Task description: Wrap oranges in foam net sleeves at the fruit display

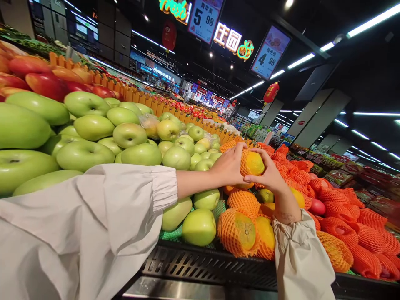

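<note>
Between my two hands is an orange [255, 163], partly wrapped in an orange foam net [245, 161]. My left hand [229, 164] is closed round its left side, over the net. On the other side my right hand [271, 173] grips it, with the thumb below and the fingers over the top. The fruit's bare yellow-orange skin faces right. Just beneath the hands lie more oranges [245, 231] in foam nets, some half uncovered. Green apples [199, 227] are heaped under and left of my left forearm.
Red fruit in red foam nets [340, 227] fills the display on the right. Red apples [46, 81] are piled at the far left, behind the green ones. A black slatted rim [200, 262] runs along the front. Price signs [270, 52] hang overhead.
</note>
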The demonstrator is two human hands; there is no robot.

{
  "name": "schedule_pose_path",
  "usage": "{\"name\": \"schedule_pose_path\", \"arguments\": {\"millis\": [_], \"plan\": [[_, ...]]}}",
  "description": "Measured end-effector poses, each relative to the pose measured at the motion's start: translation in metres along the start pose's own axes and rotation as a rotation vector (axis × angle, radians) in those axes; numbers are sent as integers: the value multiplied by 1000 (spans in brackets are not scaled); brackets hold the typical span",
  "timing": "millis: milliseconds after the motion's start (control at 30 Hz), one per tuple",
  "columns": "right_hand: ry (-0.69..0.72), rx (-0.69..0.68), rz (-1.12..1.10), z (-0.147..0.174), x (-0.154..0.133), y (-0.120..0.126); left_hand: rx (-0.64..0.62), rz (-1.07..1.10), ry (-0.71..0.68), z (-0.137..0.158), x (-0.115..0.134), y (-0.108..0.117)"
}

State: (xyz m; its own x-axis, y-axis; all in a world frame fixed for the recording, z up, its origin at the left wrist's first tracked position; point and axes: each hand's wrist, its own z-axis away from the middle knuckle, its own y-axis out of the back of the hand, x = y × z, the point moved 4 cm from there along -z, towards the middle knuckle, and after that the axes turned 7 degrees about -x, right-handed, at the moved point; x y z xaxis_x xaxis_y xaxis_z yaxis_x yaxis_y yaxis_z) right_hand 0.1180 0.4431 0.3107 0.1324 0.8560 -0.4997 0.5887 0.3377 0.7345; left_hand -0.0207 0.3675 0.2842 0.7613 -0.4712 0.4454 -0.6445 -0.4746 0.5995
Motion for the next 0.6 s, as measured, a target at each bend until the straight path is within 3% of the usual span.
{"name": "schedule_pose_path", "arguments": {"millis": [133, 233, 300, 400, 600], "plan": [[-31, 204, 115, 1, 6, 9, -105, -64, -61, -1, -1, -6], [-198, 345, 256, 9, 14, 25, -113, -157, -12, -1, -4, -8], [-308, 338, 423, 15, 16, 36, -142, -217, 27, 0, -5, -9], [-407, 110, 547, 20, 21, 39, -175, -258, 55, 1, -3, -9], [-664, -382, 245, 30, 44, 17, -191, -272, 92, 1, -1, -8]]}}
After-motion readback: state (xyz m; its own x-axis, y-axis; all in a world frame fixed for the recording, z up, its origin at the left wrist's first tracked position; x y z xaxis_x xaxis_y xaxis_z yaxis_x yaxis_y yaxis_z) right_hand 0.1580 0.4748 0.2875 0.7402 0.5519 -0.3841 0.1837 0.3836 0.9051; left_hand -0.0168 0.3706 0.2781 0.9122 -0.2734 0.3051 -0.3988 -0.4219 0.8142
